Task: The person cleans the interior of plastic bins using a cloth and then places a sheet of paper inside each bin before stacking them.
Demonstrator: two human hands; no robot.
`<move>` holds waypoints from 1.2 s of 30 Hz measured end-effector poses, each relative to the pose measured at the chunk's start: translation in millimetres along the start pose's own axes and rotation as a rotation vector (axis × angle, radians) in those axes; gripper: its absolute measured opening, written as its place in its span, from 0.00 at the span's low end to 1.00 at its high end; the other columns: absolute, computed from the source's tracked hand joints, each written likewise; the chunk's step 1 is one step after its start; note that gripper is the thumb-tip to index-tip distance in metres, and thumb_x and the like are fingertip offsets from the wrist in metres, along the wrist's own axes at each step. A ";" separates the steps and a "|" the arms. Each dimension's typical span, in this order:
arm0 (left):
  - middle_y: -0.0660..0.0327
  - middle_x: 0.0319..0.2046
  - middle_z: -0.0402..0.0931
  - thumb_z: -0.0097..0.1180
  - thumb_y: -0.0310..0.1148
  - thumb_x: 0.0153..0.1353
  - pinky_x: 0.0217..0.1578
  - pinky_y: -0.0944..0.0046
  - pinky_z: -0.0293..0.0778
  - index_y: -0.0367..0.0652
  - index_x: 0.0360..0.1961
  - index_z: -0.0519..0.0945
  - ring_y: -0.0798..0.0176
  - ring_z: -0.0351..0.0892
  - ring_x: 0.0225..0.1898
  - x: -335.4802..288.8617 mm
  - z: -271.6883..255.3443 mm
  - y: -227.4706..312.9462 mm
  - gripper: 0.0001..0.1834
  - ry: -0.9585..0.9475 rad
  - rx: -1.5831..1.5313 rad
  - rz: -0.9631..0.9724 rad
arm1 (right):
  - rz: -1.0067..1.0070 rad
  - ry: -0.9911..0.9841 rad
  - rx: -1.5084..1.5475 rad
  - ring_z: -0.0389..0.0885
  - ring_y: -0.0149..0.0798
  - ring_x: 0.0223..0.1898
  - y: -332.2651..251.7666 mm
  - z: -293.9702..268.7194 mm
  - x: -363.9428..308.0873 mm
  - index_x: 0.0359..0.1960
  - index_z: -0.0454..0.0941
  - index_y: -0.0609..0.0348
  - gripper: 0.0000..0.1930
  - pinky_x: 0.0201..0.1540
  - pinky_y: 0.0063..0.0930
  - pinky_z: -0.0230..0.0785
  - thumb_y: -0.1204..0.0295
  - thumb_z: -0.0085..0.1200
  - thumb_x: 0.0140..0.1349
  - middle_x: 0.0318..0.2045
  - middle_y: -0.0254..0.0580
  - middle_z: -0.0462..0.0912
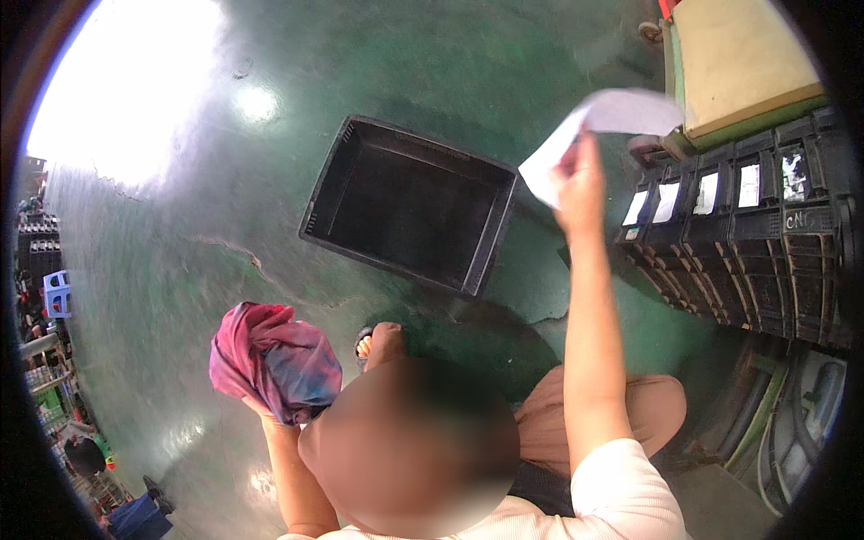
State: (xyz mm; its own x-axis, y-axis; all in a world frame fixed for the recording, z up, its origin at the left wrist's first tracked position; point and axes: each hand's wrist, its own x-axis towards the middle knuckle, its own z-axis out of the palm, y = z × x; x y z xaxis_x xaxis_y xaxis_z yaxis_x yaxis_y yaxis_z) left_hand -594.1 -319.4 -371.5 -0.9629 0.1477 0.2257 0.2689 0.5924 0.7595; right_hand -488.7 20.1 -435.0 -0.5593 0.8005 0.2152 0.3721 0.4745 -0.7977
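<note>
In my left hand [259,405] is a bunched pink and blue cloth [274,355], raised at the lower left; the cloth covers most of the fingers. My right arm reaches forward, and my right hand [580,184] pinches a sheet of white paper [621,112] whose far end curls and blurs. Between the two hands, a shallow black plastic crate [405,211] lies on the green floor with nothing inside. The paper is just right of the crate's right corner and appears above the floor.
A stack of black crates [738,243] with white paper labels stands on the right. Behind it is a cart with a tan top [742,63]. Hoses [814,405] lie at the lower right. Shelving [54,378] and a blue stool [57,294] line the far left.
</note>
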 end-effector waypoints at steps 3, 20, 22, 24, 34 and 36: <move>0.52 0.37 0.75 0.48 0.40 0.52 0.44 0.63 0.68 0.36 0.43 0.71 0.58 0.75 0.38 15.2 -23.1 -58.8 0.21 -0.218 -0.397 -0.038 | -0.302 -0.423 -0.446 0.74 0.45 0.38 -69.2 52.4 -47.9 0.60 0.57 0.50 0.39 0.44 0.45 0.61 0.78 0.51 0.39 0.33 0.45 0.76; 0.53 0.45 0.72 0.42 0.40 0.57 0.51 0.60 0.64 0.36 0.49 0.68 0.59 0.71 0.45 41.1 -49.8 -164.7 0.22 -0.300 -0.475 -0.136 | 0.133 -1.363 -0.736 0.69 0.50 0.51 -3.8 191.2 -108.3 0.56 0.64 0.46 0.31 0.51 0.46 0.62 0.63 0.53 0.44 0.47 0.50 0.71; 0.50 0.40 0.74 0.46 0.36 0.55 0.44 0.61 0.71 0.34 0.47 0.66 0.55 0.76 0.40 43.0 -49.1 -164.3 0.21 -0.295 -0.445 -0.058 | 0.184 -1.246 -0.569 0.66 0.47 0.54 17.6 189.9 -98.6 0.55 0.65 0.39 0.34 0.52 0.49 0.61 0.54 0.58 0.42 0.51 0.48 0.67; 0.50 0.40 0.74 0.46 0.35 0.55 0.44 0.61 0.71 0.34 0.47 0.67 0.55 0.76 0.40 39.8 -50.2 -168.8 0.20 -0.271 -0.456 -0.061 | 0.242 -1.144 -0.487 0.62 0.48 0.57 17.0 197.0 -98.3 0.56 0.64 0.37 0.34 0.53 0.51 0.60 0.54 0.60 0.42 0.55 0.48 0.64; 0.51 0.38 0.75 0.47 0.35 0.54 0.44 0.63 0.70 0.34 0.47 0.66 0.57 0.76 0.40 31.5 -45.2 -177.1 0.21 -0.253 -0.665 -0.210 | 0.014 -1.021 -0.798 0.38 0.55 0.65 21.8 224.6 -101.8 0.60 0.54 0.29 0.45 0.55 0.69 0.47 0.64 0.66 0.38 0.64 0.45 0.42; 0.51 0.39 0.75 0.47 0.36 0.54 0.44 0.63 0.69 0.34 0.46 0.67 0.58 0.76 0.40 38.2 -46.9 -173.0 0.21 -0.297 -0.477 -0.109 | -0.013 -0.998 -0.817 0.39 0.55 0.65 17.6 219.0 -96.2 0.60 0.55 0.30 0.44 0.57 0.66 0.47 0.64 0.66 0.38 0.63 0.46 0.44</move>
State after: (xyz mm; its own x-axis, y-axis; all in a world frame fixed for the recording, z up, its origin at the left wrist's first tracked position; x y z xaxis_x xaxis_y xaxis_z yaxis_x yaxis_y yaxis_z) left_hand -676.4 -453.4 -465.6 -0.9320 0.3625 0.0018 0.0810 0.2033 0.9758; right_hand -590.6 -128.8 -593.1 -0.7429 0.3439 -0.5743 0.5075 0.8488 -0.1482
